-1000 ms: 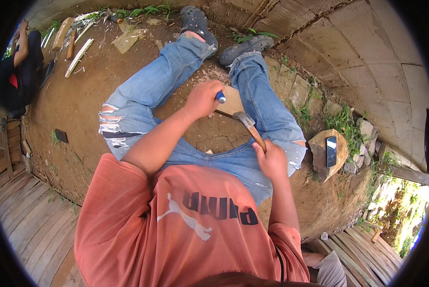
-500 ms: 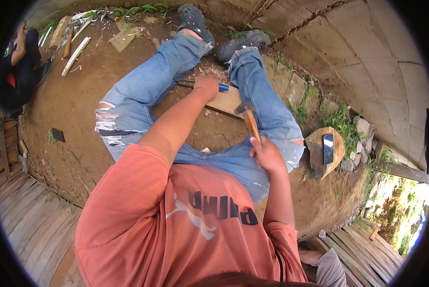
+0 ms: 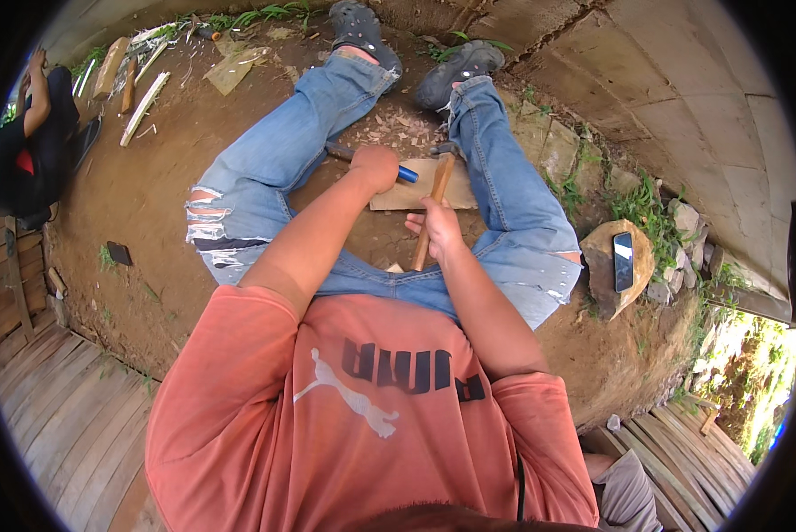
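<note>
My left hand (image 3: 376, 168) is closed around a slim tool with a blue end (image 3: 407, 174) and a dark, brownish far part; its kind is unclear, perhaps a chisel. The tool lies over a flat light-brown wooden board (image 3: 398, 197) on the ground between my legs. My right hand (image 3: 438, 229) holds a hammer (image 3: 440, 182) by its wooden handle, with some fingers loosely spread. The hammer's dark head is over the board's far edge, by my right shin, just right of the blue end and apart from it.
Wood chips (image 3: 398, 129) litter the dirt beyond the board. Split wood pieces (image 3: 145, 108) lie at the far left, near another person (image 3: 39, 133). A phone (image 3: 624, 262) rests on a stone (image 3: 602, 270) to the right. A dark flat object (image 3: 118, 254) lies leftward. A wall (image 3: 655, 97) rises at far right.
My right hand has swung the hammer leftward and away from me, from beside my right thigh to over the board. The left hand still grips the blue-ended tool, moved slightly left and nearer me.
</note>
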Action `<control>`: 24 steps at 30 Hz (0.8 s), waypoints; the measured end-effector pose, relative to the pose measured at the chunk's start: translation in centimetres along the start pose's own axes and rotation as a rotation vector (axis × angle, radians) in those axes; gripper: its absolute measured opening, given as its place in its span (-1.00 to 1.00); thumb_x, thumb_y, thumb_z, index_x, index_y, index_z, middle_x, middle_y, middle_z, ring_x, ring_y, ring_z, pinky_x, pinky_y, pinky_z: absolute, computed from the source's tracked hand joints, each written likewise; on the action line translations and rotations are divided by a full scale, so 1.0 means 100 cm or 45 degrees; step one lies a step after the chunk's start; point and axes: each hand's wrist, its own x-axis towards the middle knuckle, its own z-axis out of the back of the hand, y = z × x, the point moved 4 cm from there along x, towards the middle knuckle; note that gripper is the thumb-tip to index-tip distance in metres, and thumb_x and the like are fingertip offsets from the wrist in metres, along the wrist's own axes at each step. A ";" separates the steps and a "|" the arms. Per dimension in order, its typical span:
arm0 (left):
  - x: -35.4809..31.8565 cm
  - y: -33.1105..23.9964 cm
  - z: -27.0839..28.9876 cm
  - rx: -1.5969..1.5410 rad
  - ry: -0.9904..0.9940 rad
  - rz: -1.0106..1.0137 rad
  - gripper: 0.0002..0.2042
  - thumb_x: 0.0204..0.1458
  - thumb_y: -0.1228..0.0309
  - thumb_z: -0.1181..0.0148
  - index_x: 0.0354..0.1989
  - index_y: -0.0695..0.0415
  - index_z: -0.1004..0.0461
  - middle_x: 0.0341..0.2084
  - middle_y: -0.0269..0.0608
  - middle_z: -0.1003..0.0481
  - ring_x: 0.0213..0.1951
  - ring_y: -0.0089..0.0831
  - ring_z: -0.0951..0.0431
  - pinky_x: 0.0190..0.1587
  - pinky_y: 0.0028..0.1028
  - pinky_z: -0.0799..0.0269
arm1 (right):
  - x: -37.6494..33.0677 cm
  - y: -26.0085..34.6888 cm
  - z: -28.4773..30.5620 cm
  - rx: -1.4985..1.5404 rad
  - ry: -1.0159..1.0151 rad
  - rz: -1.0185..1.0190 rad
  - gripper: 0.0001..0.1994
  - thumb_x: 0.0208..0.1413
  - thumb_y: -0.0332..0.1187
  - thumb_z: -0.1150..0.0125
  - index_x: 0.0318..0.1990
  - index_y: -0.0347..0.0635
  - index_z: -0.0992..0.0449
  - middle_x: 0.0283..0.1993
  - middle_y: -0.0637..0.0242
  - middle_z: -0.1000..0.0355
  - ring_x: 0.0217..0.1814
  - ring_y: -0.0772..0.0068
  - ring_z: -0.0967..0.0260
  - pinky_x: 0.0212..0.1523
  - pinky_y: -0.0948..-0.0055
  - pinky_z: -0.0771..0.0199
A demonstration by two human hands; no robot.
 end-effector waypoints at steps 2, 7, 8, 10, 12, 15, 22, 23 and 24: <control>-0.002 0.002 0.000 0.042 0.079 0.003 -0.72 0.11 0.40 -0.31 -0.03 0.09 -0.77 0.04 -0.05 -0.72 0.12 -0.13 -0.72 0.16 -0.20 -0.62 | 0.002 -0.001 0.003 -0.020 0.008 0.044 -0.65 0.42 -0.29 -0.13 0.26 -0.20 -0.36 -0.01 0.17 -0.44 -0.32 0.35 -0.51 -0.27 0.31 -0.67; -0.007 0.002 -0.002 0.207 0.351 -0.035 -0.66 -0.03 0.38 -0.43 -0.03 0.09 -0.79 0.04 -0.09 -0.73 0.10 -0.15 -0.73 0.11 -0.24 -0.65 | 0.014 0.000 0.009 -0.188 0.070 0.265 -0.74 0.39 -0.33 -0.17 0.14 -0.20 -0.41 -0.17 0.23 -0.47 -0.53 0.42 -0.42 -0.34 0.29 -0.61; -0.009 0.002 -0.005 0.233 0.391 -0.058 -0.66 -0.03 0.38 -0.43 -0.03 0.09 -0.79 0.03 -0.09 -0.73 0.10 -0.16 -0.74 0.10 -0.23 -0.65 | 0.018 0.003 0.010 -0.184 0.074 0.281 -0.73 0.39 -0.33 -0.17 0.14 -0.21 -0.42 -0.18 0.24 -0.47 -0.53 0.44 -0.40 -0.34 0.29 -0.61; -0.015 0.001 -0.014 0.288 0.475 -0.105 -0.66 -0.02 0.37 -0.42 -0.03 0.09 -0.79 0.02 -0.10 -0.73 0.08 -0.17 -0.74 0.08 -0.21 -0.67 | 0.025 0.010 0.011 -0.171 0.080 0.310 -0.73 0.39 -0.33 -0.17 0.15 -0.22 -0.43 -0.19 0.26 -0.48 -0.55 0.47 -0.37 -0.36 0.29 -0.61; -0.023 0.000 -0.015 0.263 0.475 -0.112 -0.67 0.00 0.38 -0.39 -0.03 0.12 -0.78 0.02 -0.06 -0.73 0.07 -0.15 -0.75 0.07 -0.20 -0.66 | 0.026 0.020 0.011 -0.133 0.075 0.304 -0.72 0.39 -0.34 -0.15 0.16 -0.24 -0.44 -0.23 0.29 -0.47 -0.56 0.50 -0.34 -0.38 0.32 -0.60; -0.026 0.000 -0.020 0.156 0.479 -0.178 -0.70 0.00 0.41 -0.33 -0.09 0.22 -0.77 -0.04 0.09 -0.72 0.03 -0.04 -0.74 0.07 -0.16 -0.65 | 0.030 0.029 0.018 -0.121 0.059 0.308 -0.73 0.39 -0.32 -0.14 0.15 -0.20 -0.47 -0.28 0.32 -0.46 -0.56 0.52 -0.33 -0.41 0.36 -0.56; -0.020 -0.012 -0.047 -0.128 0.438 -0.161 -0.68 0.03 0.42 -0.25 -0.08 0.32 -0.71 -0.07 0.25 -0.69 0.01 0.10 -0.71 0.07 -0.14 -0.62 | 0.038 0.032 0.028 -0.157 -0.031 0.304 -0.65 0.39 -0.28 -0.15 0.23 -0.23 -0.47 -0.23 0.30 -0.45 -0.52 0.48 -0.31 -0.43 0.37 -0.52; -0.021 -0.007 -0.041 -0.149 0.461 -0.176 -0.65 0.09 0.37 -0.24 0.03 0.22 -0.70 -0.02 0.24 -0.68 0.05 0.12 -0.69 0.08 -0.12 -0.60 | 0.037 0.034 0.029 -0.184 -0.032 0.291 -0.64 0.39 -0.27 -0.16 0.23 -0.23 -0.46 -0.23 0.30 -0.44 -0.51 0.48 -0.31 -0.43 0.37 -0.52; -0.025 0.000 -0.034 -0.216 0.372 -0.155 -0.67 0.11 0.37 -0.24 0.02 0.19 -0.69 -0.04 0.21 -0.68 0.04 0.08 -0.70 0.07 -0.14 -0.59 | 0.037 0.035 0.030 -0.212 -0.032 0.278 -0.63 0.39 -0.26 -0.16 0.24 -0.23 -0.46 -0.23 0.30 -0.44 -0.51 0.47 -0.31 -0.42 0.36 -0.52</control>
